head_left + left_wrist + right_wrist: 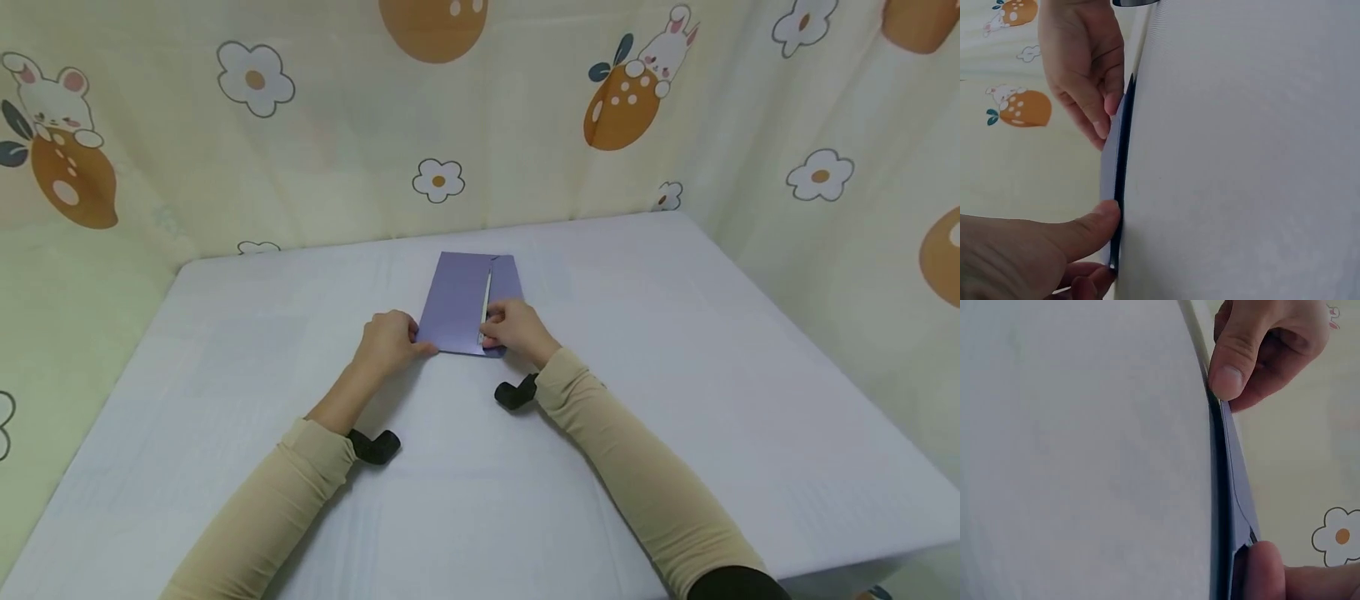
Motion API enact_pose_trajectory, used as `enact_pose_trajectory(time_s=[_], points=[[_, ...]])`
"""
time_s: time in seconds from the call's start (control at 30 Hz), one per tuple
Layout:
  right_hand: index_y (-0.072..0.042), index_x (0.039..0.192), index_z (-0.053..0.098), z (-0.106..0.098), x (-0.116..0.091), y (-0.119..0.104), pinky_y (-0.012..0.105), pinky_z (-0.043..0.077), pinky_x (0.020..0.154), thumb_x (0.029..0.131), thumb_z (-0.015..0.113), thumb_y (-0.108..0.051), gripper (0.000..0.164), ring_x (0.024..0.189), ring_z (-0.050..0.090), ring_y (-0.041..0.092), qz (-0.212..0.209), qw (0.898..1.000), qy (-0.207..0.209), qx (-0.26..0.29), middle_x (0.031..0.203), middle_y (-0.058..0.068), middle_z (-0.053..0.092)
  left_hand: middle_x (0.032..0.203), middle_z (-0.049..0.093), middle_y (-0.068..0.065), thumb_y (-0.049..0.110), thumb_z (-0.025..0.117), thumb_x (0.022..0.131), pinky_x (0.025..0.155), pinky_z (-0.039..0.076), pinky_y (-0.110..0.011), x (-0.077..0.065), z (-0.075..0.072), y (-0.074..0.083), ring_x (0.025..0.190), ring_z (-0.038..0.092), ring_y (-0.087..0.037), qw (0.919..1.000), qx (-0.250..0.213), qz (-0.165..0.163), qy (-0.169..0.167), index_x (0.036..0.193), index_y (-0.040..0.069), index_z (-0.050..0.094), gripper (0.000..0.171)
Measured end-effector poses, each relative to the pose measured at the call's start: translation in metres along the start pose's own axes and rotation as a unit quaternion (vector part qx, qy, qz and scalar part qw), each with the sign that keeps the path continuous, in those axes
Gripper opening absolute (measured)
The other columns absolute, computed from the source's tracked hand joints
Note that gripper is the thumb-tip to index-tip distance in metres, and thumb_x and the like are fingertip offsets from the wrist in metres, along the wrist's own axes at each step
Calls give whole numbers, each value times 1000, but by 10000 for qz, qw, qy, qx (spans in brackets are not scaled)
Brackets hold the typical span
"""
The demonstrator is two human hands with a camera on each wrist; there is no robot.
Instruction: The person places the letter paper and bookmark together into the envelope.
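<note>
A flat purple folder (pixel 457 300) lies on the white-covered table, its near edge facing me. Along its right part runs a flap with a pale, slightly raised edge. My left hand (pixel 388 342) holds the near left corner, thumb at the front edge and fingers at the left side. With my right hand (pixel 519 331) I pinch the flap's edge near the front. Seen edge-on in the right wrist view, the folder (pixel 1241 481) has a dark blue lower layer, and the flap gapes beside a digit of the right hand (pixel 1266 572). The folder's inside is hidden.
The white cloth (pixel 712 400) spreads around the folder on all sides. A patterned curtain (pixel 337 150) hangs behind the table and along both sides. A black wrist-worn device (pixel 378 447) sits at the left cuff, another (pixel 515 393) at the right.
</note>
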State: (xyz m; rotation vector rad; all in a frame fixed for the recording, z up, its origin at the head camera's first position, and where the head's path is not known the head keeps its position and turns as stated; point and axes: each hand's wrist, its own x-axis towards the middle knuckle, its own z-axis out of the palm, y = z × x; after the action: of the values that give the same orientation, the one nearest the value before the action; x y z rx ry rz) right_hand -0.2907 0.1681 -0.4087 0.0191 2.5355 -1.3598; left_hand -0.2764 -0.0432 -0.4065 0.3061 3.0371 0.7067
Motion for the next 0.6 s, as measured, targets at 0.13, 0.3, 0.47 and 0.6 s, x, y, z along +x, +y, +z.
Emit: enact_pose_trajectory(time_s=[0.13,0.3,0.47,0.6], points=[[1,122,53,-12,-8,1,20,50,67,88,53,-12,36,67,62,7,8,9980,291,-568,97,9,63,83,66,-4,37,72,74,70,49,-34,3,5,12,78,61,-21,9999,-38,110,-25,89,4,67,37],[-1,119,57,-22,-18,2,22,48,70,89,49,-13,33,77,63,13,-53,9912,469,-1235,97,10,66,84,67,-5,36,71,75,70,49,-34,7,11,24,78,61,-21,9996,-78,260,-12,88,5,68,34],[-2,130,46,-13,-18,5,23,48,72,90,44,-10,41,82,60,15,-146,9958,281,-857,111,13,60,80,66,-5,33,72,75,67,48,-35,3,9,19,74,60,-21,9989,-86,440,148,85,4,68,31],[-2,130,45,5,-8,0,22,48,66,90,43,-9,41,74,58,12,-303,9983,5,-498,104,12,61,76,65,-6,31,72,74,65,46,-37,-10,0,1,71,58,-22,9985,3,485,269,83,3,69,30]])
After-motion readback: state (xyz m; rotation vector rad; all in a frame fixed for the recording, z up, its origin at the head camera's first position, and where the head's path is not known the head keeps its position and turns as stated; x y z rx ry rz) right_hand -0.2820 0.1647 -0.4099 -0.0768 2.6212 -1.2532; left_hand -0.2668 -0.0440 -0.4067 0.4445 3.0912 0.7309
